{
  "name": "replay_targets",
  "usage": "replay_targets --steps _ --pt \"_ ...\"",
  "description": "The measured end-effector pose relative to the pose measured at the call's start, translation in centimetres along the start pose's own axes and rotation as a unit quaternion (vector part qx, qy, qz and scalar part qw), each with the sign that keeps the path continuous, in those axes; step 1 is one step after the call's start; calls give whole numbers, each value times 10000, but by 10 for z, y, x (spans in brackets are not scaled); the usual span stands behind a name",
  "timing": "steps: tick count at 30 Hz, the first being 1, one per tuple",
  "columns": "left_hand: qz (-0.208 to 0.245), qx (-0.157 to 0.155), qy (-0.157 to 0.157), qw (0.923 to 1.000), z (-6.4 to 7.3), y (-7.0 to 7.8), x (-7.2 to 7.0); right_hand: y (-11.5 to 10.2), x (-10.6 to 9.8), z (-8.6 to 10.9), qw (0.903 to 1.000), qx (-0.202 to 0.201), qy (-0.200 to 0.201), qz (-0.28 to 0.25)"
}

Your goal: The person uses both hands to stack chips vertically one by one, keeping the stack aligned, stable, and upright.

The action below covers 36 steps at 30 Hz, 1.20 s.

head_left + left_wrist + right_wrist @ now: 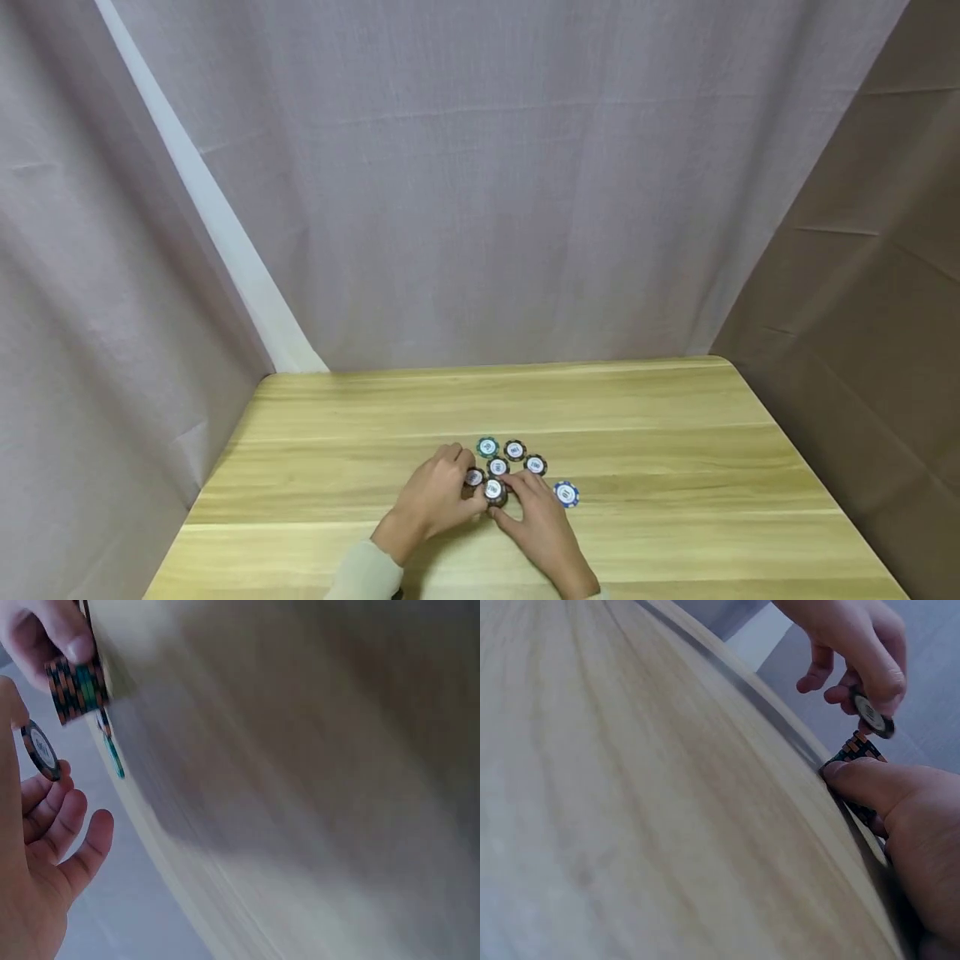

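My left hand (435, 496) pinches a dark poker chip (43, 750) with a white centre between thumb and fingers, tilted on edge above the table. In the left wrist view, its other fingers are spread loosely. Just to the right, my right hand (538, 518) grips a short stack of dark poker chips (73, 691) with orange and some green edge marks, thumb on the near side. The stack's white-centred top chip (494, 489) shows between both hands. The held chip is close beside and above the stack.
Beyond the hands, a teal chip (487, 447) and black chips (514, 450) lie flat on the wooden table (337, 467). A blue chip (566, 494) lies right of the right hand. Grey curtains (480, 208) hang behind the table's far edge.
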State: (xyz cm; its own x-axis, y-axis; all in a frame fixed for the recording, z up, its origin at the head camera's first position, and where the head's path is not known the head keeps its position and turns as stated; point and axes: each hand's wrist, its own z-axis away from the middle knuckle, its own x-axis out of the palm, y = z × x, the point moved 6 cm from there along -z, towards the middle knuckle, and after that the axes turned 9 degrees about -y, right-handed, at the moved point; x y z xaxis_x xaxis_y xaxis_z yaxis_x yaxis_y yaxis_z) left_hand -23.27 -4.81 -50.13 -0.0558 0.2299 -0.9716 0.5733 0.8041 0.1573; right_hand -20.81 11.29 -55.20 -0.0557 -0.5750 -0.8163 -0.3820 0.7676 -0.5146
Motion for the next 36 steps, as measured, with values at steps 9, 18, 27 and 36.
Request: replay_targets --steps 9,18,27,36 --pt "-224 321 357 9986 -1 21 -5 -1 0 -3 9999 -72 68 -16" --pt "-334 215 165 9991 -1 28 -1 -1 -1 -3 10000 -47 30 -20" --pt "-204 6 -237 9995 0 29 3 2 0 -1 10000 -21 -42 -12" --pt "216 -348 -599 9974 -4 25 5 1 -2 -1 9999 24 31 -110"
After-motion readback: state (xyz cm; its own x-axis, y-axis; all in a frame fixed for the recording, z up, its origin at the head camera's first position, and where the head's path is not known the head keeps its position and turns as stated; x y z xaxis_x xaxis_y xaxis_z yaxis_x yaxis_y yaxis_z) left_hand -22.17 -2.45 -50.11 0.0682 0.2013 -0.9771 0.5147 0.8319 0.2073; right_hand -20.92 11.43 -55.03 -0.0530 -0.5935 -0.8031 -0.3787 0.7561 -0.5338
